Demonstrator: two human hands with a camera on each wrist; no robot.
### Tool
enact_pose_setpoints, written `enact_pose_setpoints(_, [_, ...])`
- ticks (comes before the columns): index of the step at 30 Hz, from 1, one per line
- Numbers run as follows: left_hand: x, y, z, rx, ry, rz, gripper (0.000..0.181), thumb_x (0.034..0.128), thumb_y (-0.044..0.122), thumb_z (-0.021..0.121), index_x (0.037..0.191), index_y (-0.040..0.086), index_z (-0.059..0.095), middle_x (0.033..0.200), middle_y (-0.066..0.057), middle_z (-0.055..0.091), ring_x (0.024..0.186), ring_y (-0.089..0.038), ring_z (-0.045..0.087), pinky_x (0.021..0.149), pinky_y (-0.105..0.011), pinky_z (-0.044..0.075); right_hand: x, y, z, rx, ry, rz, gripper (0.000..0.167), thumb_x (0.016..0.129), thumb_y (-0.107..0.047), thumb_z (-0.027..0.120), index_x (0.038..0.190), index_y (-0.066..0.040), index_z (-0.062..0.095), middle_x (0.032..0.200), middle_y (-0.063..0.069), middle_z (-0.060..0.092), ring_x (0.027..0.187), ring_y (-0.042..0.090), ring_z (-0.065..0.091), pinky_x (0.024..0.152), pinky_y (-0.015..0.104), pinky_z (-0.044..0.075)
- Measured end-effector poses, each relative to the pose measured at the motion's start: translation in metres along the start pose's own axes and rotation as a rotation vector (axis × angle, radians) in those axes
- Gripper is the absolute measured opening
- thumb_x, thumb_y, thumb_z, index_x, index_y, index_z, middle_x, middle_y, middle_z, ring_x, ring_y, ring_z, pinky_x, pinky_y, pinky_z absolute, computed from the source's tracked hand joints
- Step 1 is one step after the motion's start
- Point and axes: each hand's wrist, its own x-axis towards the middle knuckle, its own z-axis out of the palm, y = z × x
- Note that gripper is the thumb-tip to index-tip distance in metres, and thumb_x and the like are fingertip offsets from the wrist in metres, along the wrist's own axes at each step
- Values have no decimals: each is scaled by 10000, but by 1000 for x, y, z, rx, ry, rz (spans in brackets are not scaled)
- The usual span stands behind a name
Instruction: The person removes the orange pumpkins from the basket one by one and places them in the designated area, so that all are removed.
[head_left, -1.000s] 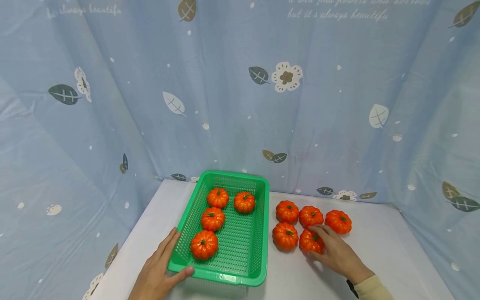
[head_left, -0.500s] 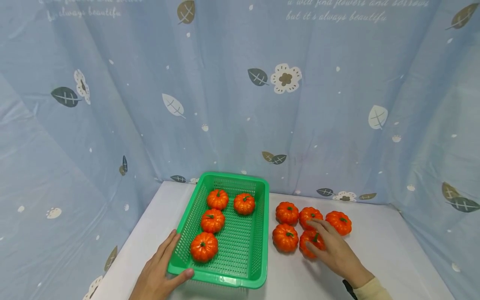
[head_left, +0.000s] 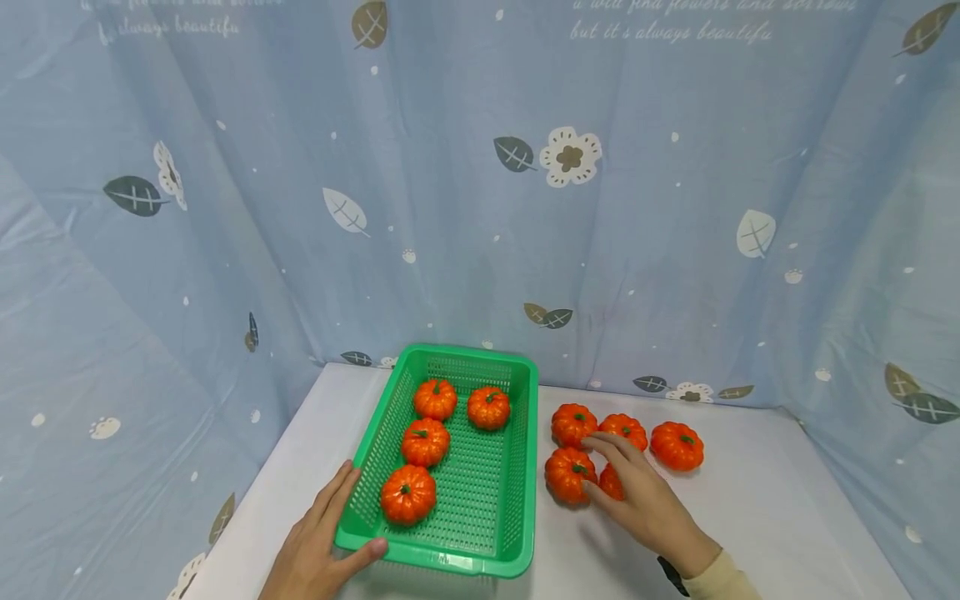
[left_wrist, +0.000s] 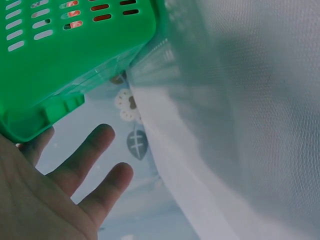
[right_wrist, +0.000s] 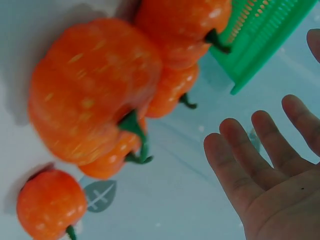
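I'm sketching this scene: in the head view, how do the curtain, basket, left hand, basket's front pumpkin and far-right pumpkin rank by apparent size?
1. Curtain
2. Basket
3. Left hand
4. Front pumpkin and far-right pumpkin: too alike to rank.

In the head view, the person's right hand (head_left: 637,496) hides most of a glossy orange ribbed pumpkin (head_left: 611,481), stem included; whether its fingers touch the green-stemmed orange pumpkin to the left (head_left: 568,475) cannot be told. A black band (head_left: 672,575) there is partly covered by a cream cloth sleeve (head_left: 722,581), itself cut off below, as is the person's left hand (head_left: 318,533). In the left wrist view, the green perforated plastic basket (left_wrist: 75,47) runs out of frame above and at left, its contents reduced to orange patches. The right wrist view crops the uppermost orange pumpkin (right_wrist: 182,30). White script lettering (head_left: 712,33) is clipped above, with its upper-left part blurred.
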Motion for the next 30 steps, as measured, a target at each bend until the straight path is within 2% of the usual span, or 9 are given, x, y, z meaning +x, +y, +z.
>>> enact_pose_setpoints(7, [0,0,0,3,4,6,961,850,516,779,1624,265,269,1657,4,270,1332,-413,494,928,-677,463,6,-20,4,39,19,-82,598,881,-316,818,1415,-301,548,1456,-66,496,1275,194,545,946,466,553])
enact_pose_setpoints(13, [0,0,1,4,7,6,958,848,514,781,1622,265,274,1654,-6,280,1332,-412,496,925,-676,466,14,-37,9,53,11,-101,581,915,-382,772,1439,-327,528,1479,-134,457,1297,131,517,954,426,551])
enact_pose_setpoints(21, [0,0,0,4,-1,3,959,854,523,774,1624,261,267,1659,4,263,1333,-415,493,930,-676,464,24,-55,19,119,-26,-139,540,966,-401,703,1448,-221,539,1488,-29,479,1326,210,508,1021,587,477])
enact_pose_setpoints(23, [-1,0,1,5,1,2,960,852,526,774,1624,261,268,1659,7,262,1333,-413,493,930,-676,464,26,-59,20,119,-30,-159,560,962,-400,709,1460,-223,526,1486,-10,481,1323,204,513,1028,558,484])
enact_pose_setpoints(26, [-1,0,1,7,0,-2,958,853,529,772,1623,263,270,1658,6,264,1331,-409,495,927,-678,464,32,-65,21,120,-26,-182,586,951,-397,724,1470,-222,516,1486,-16,479,1321,182,511,1013,449,520])
enact_pose_setpoints(30, [-1,0,1,5,0,-1,956,852,532,774,1621,252,280,1655,-7,274,1329,-415,498,928,-674,467,40,-70,21,129,-22,-202,605,962,-449,691,1487,-222,494,1494,-36,465,1272,174,531,989,400,535])
